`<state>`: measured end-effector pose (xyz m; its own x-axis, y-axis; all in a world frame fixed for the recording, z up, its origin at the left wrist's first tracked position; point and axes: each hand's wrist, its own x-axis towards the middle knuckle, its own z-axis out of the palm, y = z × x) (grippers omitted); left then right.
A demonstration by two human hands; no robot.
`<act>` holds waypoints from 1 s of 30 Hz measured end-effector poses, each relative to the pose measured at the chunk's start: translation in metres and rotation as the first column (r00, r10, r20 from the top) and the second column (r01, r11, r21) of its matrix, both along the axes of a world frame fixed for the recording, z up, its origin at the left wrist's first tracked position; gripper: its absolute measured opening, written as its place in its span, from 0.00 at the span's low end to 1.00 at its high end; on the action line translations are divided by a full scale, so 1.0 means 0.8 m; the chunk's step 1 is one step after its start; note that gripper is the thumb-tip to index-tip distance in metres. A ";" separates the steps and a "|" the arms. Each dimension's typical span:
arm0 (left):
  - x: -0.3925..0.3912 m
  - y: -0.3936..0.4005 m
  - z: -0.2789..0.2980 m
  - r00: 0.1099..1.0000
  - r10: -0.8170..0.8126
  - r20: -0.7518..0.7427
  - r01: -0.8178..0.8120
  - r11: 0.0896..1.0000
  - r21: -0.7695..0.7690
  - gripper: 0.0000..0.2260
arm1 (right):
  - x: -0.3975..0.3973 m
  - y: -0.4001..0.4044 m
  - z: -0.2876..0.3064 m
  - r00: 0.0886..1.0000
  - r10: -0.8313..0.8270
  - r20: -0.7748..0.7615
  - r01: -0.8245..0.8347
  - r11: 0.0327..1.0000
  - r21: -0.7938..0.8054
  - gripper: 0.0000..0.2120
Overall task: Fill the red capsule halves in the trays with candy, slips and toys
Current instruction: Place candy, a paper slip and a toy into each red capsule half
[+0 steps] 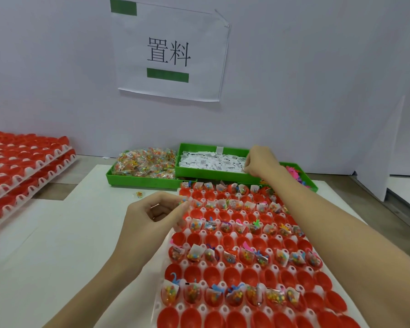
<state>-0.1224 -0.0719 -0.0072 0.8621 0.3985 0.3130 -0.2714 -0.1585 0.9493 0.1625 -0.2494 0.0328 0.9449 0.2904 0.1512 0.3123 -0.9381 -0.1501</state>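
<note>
A white tray (166,275) of red capsule halves (213,273) lies in front of me; alternate rows hold candy packets, slips and toys, and the rows between are bare. My left hand (152,216) pinches a small candy packet (184,201) at the tray's far left corner. My right hand (260,162) reaches into the green bin of white slips (211,162), fingers curled down on the slips at its right end. A green bin of candy packets (145,162) sits to the left. Pink toys (294,172) show in a bin behind my right wrist.
Two stacked trays of red capsule halves (21,166) sit at the far left. A loose candy packet (139,194) lies on the white board (57,233). A wall with a paper sign (168,53) stands close behind the bins.
</note>
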 end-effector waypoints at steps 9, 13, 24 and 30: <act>-0.003 -0.005 0.000 0.993 -0.097 -0.067 0.098 0.995 0.017 0.09 | -0.064 -0.032 0.020 0.977 0.062 0.204 -0.162 0.835 0.525 0.03; -0.011 -0.017 0.007 0.984 -0.167 -0.067 0.170 0.985 0.041 0.10 | -0.137 -0.063 0.022 0.983 0.182 0.037 -0.158 0.711 0.686 0.04; -0.031 -0.055 0.009 0.965 -0.253 -0.070 0.258 0.963 0.075 0.04 | -0.299 -0.084 -0.017 0.840 0.538 0.074 -0.410 0.539 0.736 0.07; -0.033 -0.058 0.009 0.968 -0.230 -0.100 0.238 0.969 0.070 0.05 | -0.303 -0.085 -0.020 0.829 0.559 -0.003 -0.333 0.498 0.801 0.07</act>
<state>-0.1491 -0.1183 0.0003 0.9544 0.1587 0.2528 -0.2241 -0.1782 0.9581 -0.0797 -0.3177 0.0167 0.7549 0.5722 0.3206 0.5038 -0.1928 -0.8421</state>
